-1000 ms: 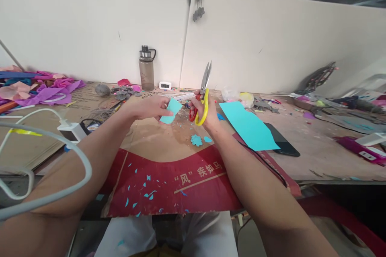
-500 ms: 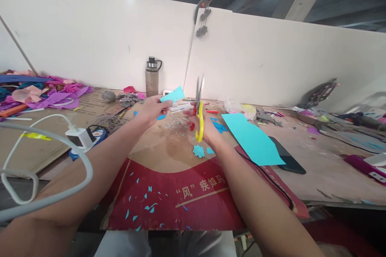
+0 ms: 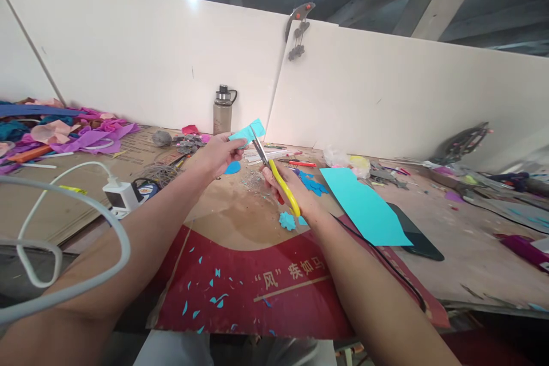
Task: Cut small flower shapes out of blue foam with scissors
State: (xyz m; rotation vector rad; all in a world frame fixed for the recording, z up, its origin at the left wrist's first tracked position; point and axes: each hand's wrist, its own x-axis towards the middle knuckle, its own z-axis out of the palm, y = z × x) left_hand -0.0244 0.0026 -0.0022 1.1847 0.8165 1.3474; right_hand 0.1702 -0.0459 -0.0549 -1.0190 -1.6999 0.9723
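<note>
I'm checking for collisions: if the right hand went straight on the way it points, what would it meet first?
Probably the small turquoise piece in the left hand: the right hand's scissors point at it, blades overlapping it in view, though depth is unclear.

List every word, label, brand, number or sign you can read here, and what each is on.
“风” 疾如马: pale lettering, underlined, on the red-printed cardboard.
Faint marks on the bottle: too small to read.
Dark printing on the tan cardboard at left: too blurred to read.
</note>
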